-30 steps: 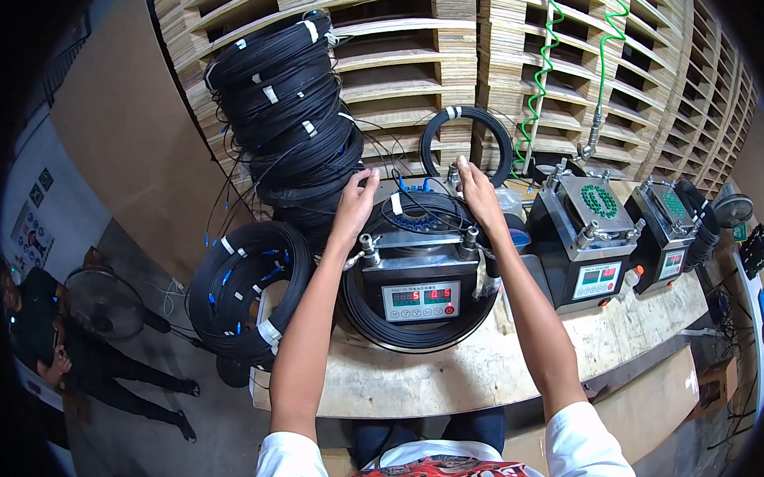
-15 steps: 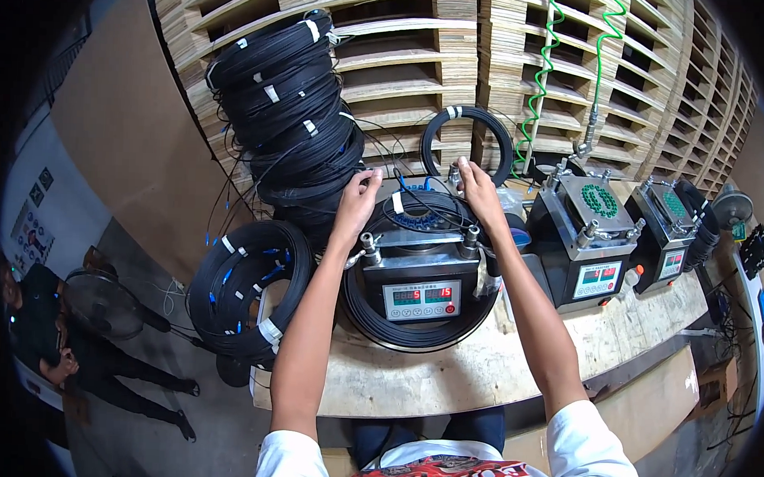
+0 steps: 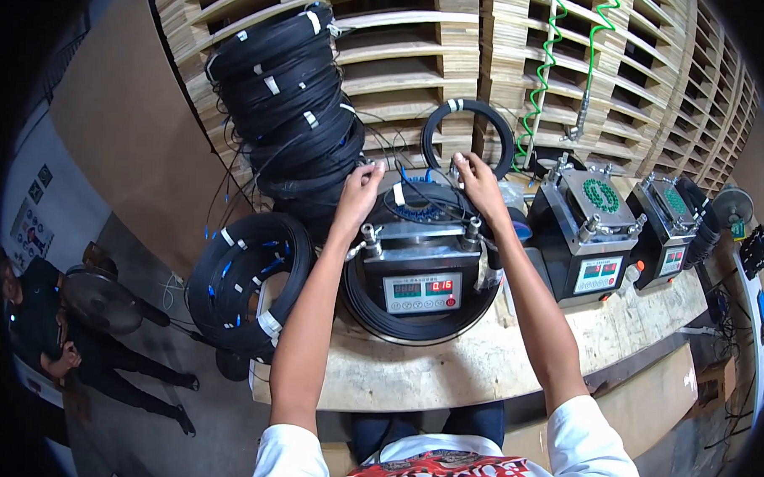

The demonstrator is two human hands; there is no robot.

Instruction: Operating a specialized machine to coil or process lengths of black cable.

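A polishing-type machine with a lit display stands on the bench before me. Black cable coils hang around it and lie across its top, with blue connectors at its back edge. My left hand is closed in a pinch at the machine's back left corner; whatever sits between its fingertips is hidden. At the back right corner, the fingers of my right hand curl around a metal corner knob, partly covered by them. Two metal knobs show at the front corners.
Tall stacked cable coils stand at back left, another coil in front. Two similar machines are on the right. Wooden pallets rise behind; a green spiral hose hangs there. A person stands at left beside a fan.
The machine's display reading has changed. My right fingers have curled further at the back right corner, and my left hand stays nearly in place. The hanging hose end has swung slightly.
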